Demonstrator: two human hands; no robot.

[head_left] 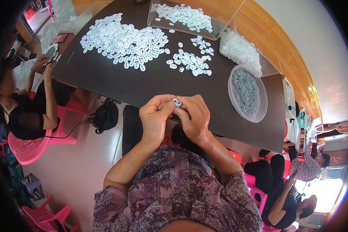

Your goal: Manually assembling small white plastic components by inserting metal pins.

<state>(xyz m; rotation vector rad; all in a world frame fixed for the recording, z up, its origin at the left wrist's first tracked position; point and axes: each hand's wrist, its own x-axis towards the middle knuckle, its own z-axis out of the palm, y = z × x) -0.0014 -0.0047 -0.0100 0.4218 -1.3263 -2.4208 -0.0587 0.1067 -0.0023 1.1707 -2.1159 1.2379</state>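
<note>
Just off the table's front edge, my left hand and my right hand meet, fingers closed on one small white oval plastic piece with two dark holes. The thumbs and forefingers of both hands pinch it; the fingertips hide part of it. Beyond them on the dark table lies a small loose group of similar white oval pieces. Farther left spreads a large heap of the same kind of pieces. At the right stands a round clear tub holding many tiny grey-blue parts, too small to name.
A clear box with more white pieces stands at the back, beside a packed bag of white bits. A thin stick lies on the table's left side. Other people sit left and right; pink plastic chairs stand around.
</note>
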